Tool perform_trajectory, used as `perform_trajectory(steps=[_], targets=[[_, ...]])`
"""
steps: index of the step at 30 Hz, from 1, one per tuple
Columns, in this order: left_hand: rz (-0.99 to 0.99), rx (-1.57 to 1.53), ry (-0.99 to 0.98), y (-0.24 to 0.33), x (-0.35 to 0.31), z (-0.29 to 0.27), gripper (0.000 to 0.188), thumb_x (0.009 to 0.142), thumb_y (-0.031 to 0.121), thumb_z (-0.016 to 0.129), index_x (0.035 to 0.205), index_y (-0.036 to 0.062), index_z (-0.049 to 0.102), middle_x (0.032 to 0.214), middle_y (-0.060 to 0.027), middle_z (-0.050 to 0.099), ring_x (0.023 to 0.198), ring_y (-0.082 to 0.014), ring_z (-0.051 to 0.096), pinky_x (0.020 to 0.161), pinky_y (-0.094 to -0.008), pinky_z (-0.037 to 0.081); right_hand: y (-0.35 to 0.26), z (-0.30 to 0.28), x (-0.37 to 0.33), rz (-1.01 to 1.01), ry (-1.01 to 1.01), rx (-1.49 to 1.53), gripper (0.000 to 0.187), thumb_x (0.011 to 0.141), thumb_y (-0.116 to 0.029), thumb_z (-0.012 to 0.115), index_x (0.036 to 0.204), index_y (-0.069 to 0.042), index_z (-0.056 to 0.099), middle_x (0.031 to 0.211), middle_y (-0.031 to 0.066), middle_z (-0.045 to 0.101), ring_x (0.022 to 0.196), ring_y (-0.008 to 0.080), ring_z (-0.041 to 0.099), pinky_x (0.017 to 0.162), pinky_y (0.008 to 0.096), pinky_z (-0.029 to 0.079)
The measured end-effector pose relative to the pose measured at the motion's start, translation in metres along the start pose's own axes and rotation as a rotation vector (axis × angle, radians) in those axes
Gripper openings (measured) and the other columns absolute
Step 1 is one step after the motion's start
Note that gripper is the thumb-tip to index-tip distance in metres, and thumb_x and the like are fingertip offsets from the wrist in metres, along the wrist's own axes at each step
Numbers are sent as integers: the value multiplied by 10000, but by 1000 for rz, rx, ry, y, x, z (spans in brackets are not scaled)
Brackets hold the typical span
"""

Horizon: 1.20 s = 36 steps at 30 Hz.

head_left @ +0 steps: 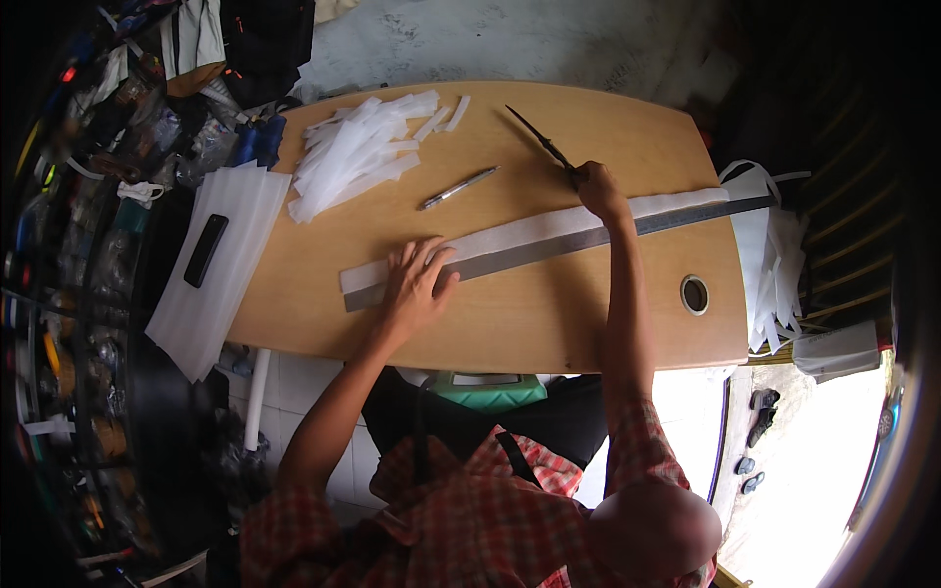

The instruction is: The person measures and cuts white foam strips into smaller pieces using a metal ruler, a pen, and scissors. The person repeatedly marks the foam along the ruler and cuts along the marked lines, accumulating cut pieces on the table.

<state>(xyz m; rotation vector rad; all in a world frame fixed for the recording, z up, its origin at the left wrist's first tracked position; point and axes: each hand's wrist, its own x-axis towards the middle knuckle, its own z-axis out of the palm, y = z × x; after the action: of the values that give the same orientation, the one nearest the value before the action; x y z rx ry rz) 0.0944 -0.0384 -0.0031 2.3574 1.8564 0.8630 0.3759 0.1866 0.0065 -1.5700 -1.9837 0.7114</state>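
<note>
My left hand point(417, 289) presses down with its fingers spread near the left end of a long metal ruler point(578, 238). The ruler lies slantwise along a narrow white foam strip point(515, 233), whose far edge shows beyond it. Over the strip, farther right, my right hand point(601, 193) is closed around dark scissors point(539, 137). Their slim blades point away and to the left; the handles are mostly hidden in my fist. A pen point(459, 188) rests on the wooden table point(529, 328), beyond my left hand.
Cut white strips point(358, 152) are heaped at the table's far left. A stack of white sheets point(218, 284) overhangs the left edge with a black phone point(205, 251) on top. More white strips point(774, 265) hang past the right edge. A round hole point(694, 294) pierces the tabletop.
</note>
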Motion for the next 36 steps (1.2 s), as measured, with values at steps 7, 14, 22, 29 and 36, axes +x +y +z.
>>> perform_trajectory(steps=[7,14,22,29,36], targets=[[52,-53,52,-1,0,0,334,867,191,663,1176,83,597,1236,-90,567,1121,-302,511,930,-461,385,-60,-36,-106,-218,-334,1270,306,887,-210,717,1056,-36,531,780,60,597,712,138,556,647,279,423],[-50,-143,-150,-19,26,-9,326,823,159,728,1117,54,634,1120,-115,616,1111,-324,525,942,-450,393,-73,-12,-233,-24,-448,1033,1045,567,-940,548,1104,-50,442,726,31,496,605,117,493,540,268,387],[-328,-645,-521,-3,75,-51,168,961,137,597,950,-30,588,717,-66,637,573,-115,560,563,-274,462,-58,1,-311,104,-432,670,1042,506,-972,566,941,-29,483,659,-7,488,556,64,465,517,233,357],[-338,-767,-651,12,74,-55,218,986,210,585,902,8,591,679,-16,578,558,-56,490,530,-225,398,-56,16,-317,168,-408,745,1060,516,-979,533,958,-17,492,633,-19,473,537,60,454,485,228,336],[-416,-825,-718,21,67,-58,207,974,207,607,952,2,620,669,-8,576,543,-52,486,499,-223,385,-53,27,-313,199,-420,835,975,587,-865,678,991,8,518,743,14,504,712,99,455,606,278,374]])
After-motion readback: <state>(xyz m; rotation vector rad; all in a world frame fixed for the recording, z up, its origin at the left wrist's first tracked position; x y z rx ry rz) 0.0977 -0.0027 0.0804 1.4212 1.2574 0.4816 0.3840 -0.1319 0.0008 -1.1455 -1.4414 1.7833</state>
